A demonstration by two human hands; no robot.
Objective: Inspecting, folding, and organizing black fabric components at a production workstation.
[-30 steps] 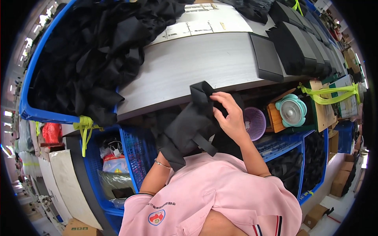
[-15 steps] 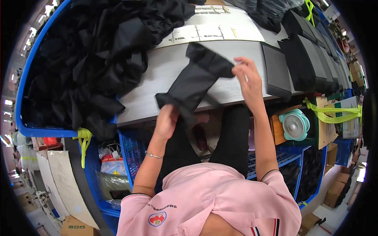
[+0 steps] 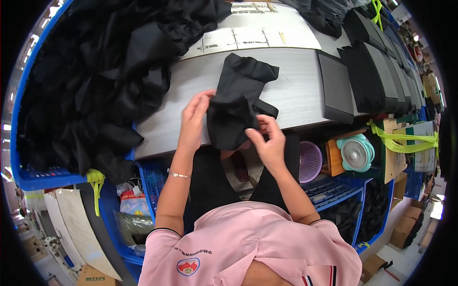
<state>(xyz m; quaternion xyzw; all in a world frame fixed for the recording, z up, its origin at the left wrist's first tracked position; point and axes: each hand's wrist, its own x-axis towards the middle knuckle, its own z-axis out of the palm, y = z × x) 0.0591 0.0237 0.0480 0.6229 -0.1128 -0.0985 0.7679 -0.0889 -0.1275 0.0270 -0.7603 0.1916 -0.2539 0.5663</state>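
Note:
A sewn-looking black fabric piece [image 3: 241,83] lies partly on the grey-white worktable [image 3: 296,90], its near end lifted and hanging over the front edge. That near end bulges open like a pouch, and a short strap-like flap sticks out at its right. My left hand [image 3: 193,121] grips the pouch's left edge, fingertips at its upper corner. With thumb and fingers, my right hand [image 3: 270,143] pinches the lower right edge. Parts of the fingers on both hands are hidden by the cloth.
At the left, a blue crate [image 3: 52,177] overflows with black fabric pieces [image 3: 95,86]. A marked white board [image 3: 253,33] lies at the back. Flat black pieces [image 3: 334,86] are stacked on the right, above a small teal fan [image 3: 356,152] and a purple basket [image 3: 310,162].
My left hand has moved up along the fabric. My right hand has left the far right corner and come down to the near end, which now bulges open.

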